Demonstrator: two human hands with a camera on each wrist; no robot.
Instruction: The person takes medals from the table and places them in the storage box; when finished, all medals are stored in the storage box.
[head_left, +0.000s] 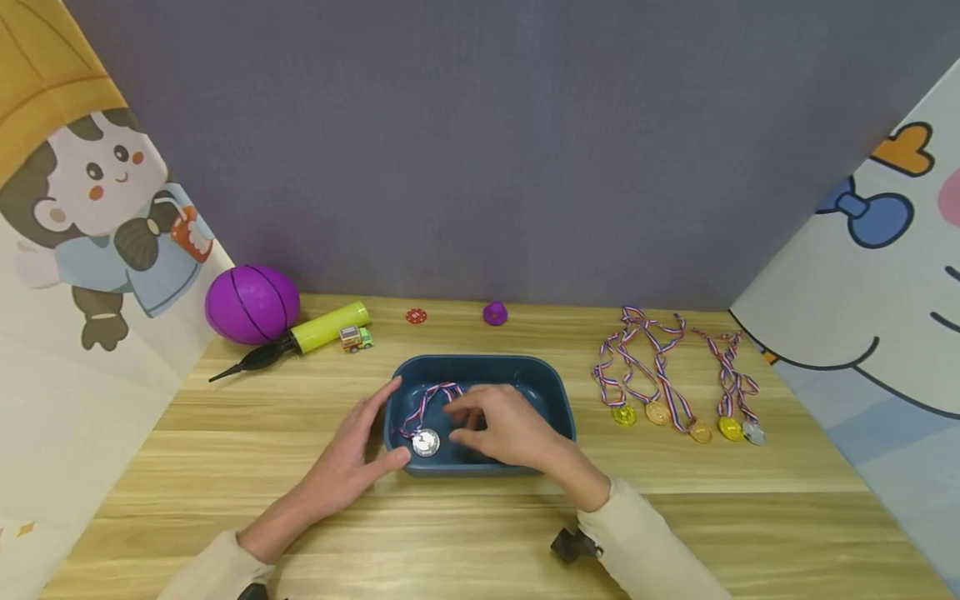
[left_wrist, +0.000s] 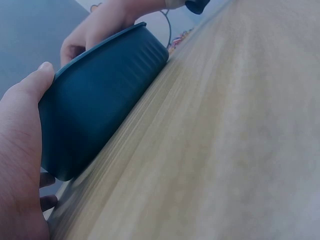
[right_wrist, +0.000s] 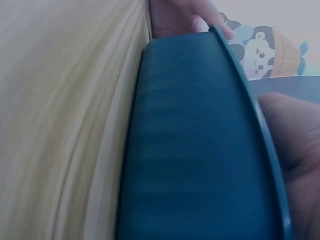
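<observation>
A dark blue plastic tub [head_left: 480, 471] stands on the wooden table. Inside it, toward the left end, lies a silver medal [head_left: 426, 442] with its striped ribbon [head_left: 422, 408] looped behind. My left hand [head_left: 347, 461] rests against the tub's left end, fingers stretched along the wall and thumb [left_wrist: 44, 75] at the near rim corner. Over the middle of the tub, my right hand [head_left: 501, 423] reaches in with bent fingers. Its thumb and index finger stand apart, with nothing visible between them, just right of the silver medal.
Several gold, bronze-coloured and silver medals [head_left: 657, 412] with striped ribbons lie right of the tub. At the back left are a purple ball [head_left: 252, 304], a yellow-green hand pump [head_left: 330, 327] and a toy truck [head_left: 356, 338]. Behind the tub lie a red chip [head_left: 416, 316] and a small purple object [head_left: 495, 313].
</observation>
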